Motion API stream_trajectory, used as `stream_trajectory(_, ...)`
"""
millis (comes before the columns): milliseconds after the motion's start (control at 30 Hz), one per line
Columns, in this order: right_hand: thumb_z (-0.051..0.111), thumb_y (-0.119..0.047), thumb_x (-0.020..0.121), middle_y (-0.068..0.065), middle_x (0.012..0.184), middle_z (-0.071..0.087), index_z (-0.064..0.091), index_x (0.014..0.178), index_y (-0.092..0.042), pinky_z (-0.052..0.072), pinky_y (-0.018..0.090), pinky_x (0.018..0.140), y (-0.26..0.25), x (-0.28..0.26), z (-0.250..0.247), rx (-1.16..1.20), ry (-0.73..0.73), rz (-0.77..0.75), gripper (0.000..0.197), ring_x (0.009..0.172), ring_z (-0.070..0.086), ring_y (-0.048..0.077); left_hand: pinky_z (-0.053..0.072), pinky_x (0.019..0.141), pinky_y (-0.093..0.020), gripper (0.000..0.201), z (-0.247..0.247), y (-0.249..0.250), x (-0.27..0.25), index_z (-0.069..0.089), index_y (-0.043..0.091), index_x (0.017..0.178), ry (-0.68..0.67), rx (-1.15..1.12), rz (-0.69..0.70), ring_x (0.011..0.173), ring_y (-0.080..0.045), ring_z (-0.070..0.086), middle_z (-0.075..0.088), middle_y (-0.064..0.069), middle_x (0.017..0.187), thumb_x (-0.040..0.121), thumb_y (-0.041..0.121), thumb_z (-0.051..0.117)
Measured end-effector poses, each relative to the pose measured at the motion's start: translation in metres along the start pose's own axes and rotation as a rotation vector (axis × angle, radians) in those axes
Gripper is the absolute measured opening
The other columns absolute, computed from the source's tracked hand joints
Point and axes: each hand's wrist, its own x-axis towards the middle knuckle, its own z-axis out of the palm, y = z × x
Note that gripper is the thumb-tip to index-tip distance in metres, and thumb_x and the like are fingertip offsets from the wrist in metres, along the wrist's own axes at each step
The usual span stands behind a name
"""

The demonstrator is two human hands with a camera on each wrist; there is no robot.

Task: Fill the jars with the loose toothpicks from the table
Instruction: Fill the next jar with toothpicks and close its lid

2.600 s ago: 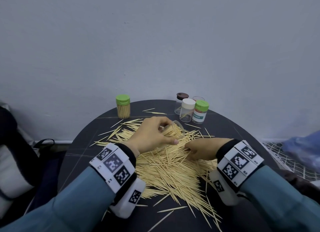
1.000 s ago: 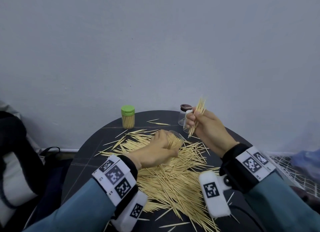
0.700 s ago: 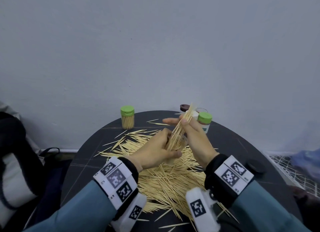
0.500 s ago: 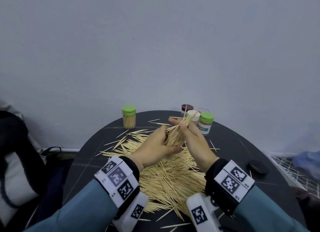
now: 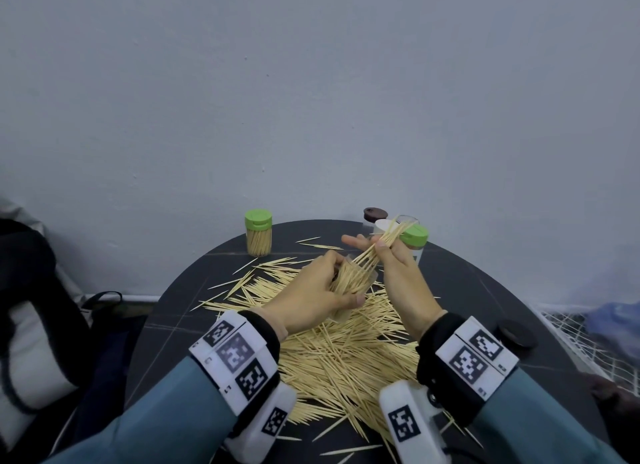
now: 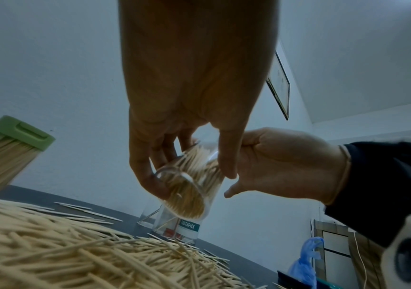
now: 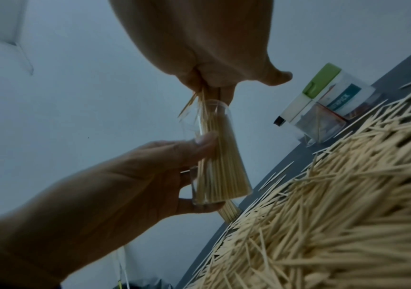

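My left hand [image 5: 329, 292] grips a clear lidless jar [image 5: 355, 282], tilted with its mouth up and to the right above the pile. The jar [image 7: 220, 162] is mostly packed with toothpicks. My right hand [image 5: 372, 245] pinches a bundle of toothpicks [image 5: 389, 240] between thumb and fingers. The bundle's lower ends sit inside the jar's mouth and its upper ends stick out past my fingers. In the left wrist view my left hand's fingers [image 6: 147, 176] curl round the jar [image 6: 187, 191], with my right hand [image 6: 273, 162] just behind it. A broad pile of loose toothpicks [image 5: 339, 356] covers the dark round table [image 5: 467, 290].
A green-lidded jar [image 5: 258, 233] full of toothpicks stands at the back left. At the back right stand three jars with brown [image 5: 374, 213], white [image 5: 382, 225] and green [image 5: 415, 237] lids. A loose black lid [image 5: 516, 332] lies at the right edge. The wall is close behind.
My right hand lifted a bundle of toothpicks off the pile, swung it over and lowered its ends into the jar's mouth. My left hand raised the jar and tilted it more upright.
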Motion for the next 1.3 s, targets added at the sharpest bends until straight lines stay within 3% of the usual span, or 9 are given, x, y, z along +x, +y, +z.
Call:
stream_trajectory(100, 0.025, -0.019, 0.104, -0.015, 0.094, 0.068, 0.047, 0.124, 0.000, 0.035, -0.007, 0.064, 0.003, 0.002, -0.004, 0.003, 0.038, 0.020, 0.035, 0.087, 0.054, -0.022, 0.045, 0.081, -0.022, 0.044, 0.000, 0.000, 0.000, 0.047, 0.011, 0.117, -0.003, 0.005, -0.010, 0.094, -0.011, 0.056, 0.059, -0.003, 0.112, 0.082, 0.021, 0.072)
stream_trajectory(200, 0.027, -0.015, 0.103, 0.003, 0.111, 0.068, 0.046, 0.120, -0.001, 0.041, -0.003, 0.065, 0.003, 0.000, -0.002, -0.015, -0.026, 0.070, 0.029, 0.096, 0.058, -0.002, 0.045, 0.082, -0.018, 0.040, 0.000, 0.000, -0.001, 0.046, 0.017, 0.114, -0.006, -0.019, 0.008, 0.099, -0.009, 0.055, 0.056, 0.001, 0.120, 0.083, 0.019, 0.071)
stream_trajectory(400, 0.035, -0.021, 0.101, -0.010, 0.117, 0.059, 0.056, 0.114, -0.015, 0.039, -0.005, 0.067, -0.002, -0.007, 0.004, -0.027, -0.141, 0.072, 0.025, 0.093, 0.052, -0.013, 0.045, 0.083, -0.025, 0.037, -0.001, 0.002, -0.001, 0.046, 0.019, 0.111, 0.031, -0.008, 0.012, 0.098, -0.012, 0.056, 0.059, -0.001, 0.112, 0.083, 0.021, 0.070)
stream_trajectory(567, 0.031, -0.029, 0.101, -0.002, 0.121, 0.061, 0.058, 0.085, -0.020, 0.041, 0.018, 0.097, -0.001, -0.007, 0.004, 0.003, -0.075, 0.023, 0.033, 0.111, 0.056, 0.009, 0.045, 0.084, -0.025, 0.039, -0.001, 0.003, -0.001, 0.046, 0.018, 0.112, 0.015, -0.019, 0.020, 0.099, -0.013, 0.056, 0.058, -0.001, 0.112, 0.082, 0.019, 0.071)
stream_trajectory(733, 0.033, -0.021, 0.102, -0.007, 0.108, 0.063, 0.060, 0.102, -0.004, 0.041, -0.002, 0.069, 0.001, -0.012, 0.004, 0.018, -0.127, 0.051, 0.032, 0.085, 0.058, -0.014, 0.045, 0.086, -0.022, 0.045, -0.002, 0.003, -0.001, 0.046, 0.015, 0.120, 0.017, -0.059, -0.006, 0.106, -0.012, 0.057, 0.058, -0.001, 0.117, 0.082, 0.017, 0.071)
stream_trajectory(800, 0.032, -0.025, 0.101, -0.009, 0.098, 0.064, 0.060, 0.099, -0.004, 0.043, 0.003, 0.075, 0.001, -0.012, 0.005, 0.009, -0.134, 0.035, 0.035, 0.082, 0.059, -0.012, 0.045, 0.080, -0.013, 0.044, -0.004, 0.003, -0.001, 0.046, 0.016, 0.119, 0.015, -0.054, -0.007, 0.102, -0.007, 0.056, 0.058, 0.002, 0.115, 0.082, 0.017, 0.071)
stream_trajectory(900, 0.027, -0.039, 0.100, -0.001, 0.110, 0.066, 0.060, 0.080, -0.018, 0.041, 0.029, 0.098, -0.001, -0.008, 0.003, 0.044, -0.046, 0.016, 0.044, 0.106, 0.060, 0.011, 0.042, 0.068, -0.004, 0.042, -0.003, 0.003, -0.002, 0.046, 0.015, 0.115, -0.030, -0.054, -0.006, 0.087, 0.004, 0.054, 0.058, 0.009, 0.101, 0.082, 0.016, 0.071)
stream_trajectory(1000, 0.025, -0.036, 0.101, -0.001, 0.116, 0.064, 0.058, 0.073, -0.021, 0.038, 0.041, 0.103, -0.001, -0.006, 0.000, 0.017, -0.018, 0.009, 0.046, 0.111, 0.057, 0.017, 0.041, 0.068, -0.003, 0.044, -0.001, 0.004, -0.002, 0.047, 0.012, 0.117, -0.063, -0.039, 0.008, 0.082, 0.005, 0.052, 0.058, 0.010, 0.097, 0.081, 0.014, 0.072)
stream_trajectory(1300, 0.039, 0.000, 0.094, 0.001, 0.112, 0.064, 0.056, 0.109, -0.006, 0.046, 0.012, 0.076, 0.008, -0.006, 0.002, 0.091, -0.060, 0.066, 0.023, 0.097, 0.057, 0.008, 0.041, 0.068, -0.003, 0.044, -0.004, 0.002, -0.001, 0.048, 0.016, 0.118, -0.023, -0.076, 0.008, 0.081, 0.007, 0.053, 0.057, 0.014, 0.094, 0.081, 0.012, 0.071)
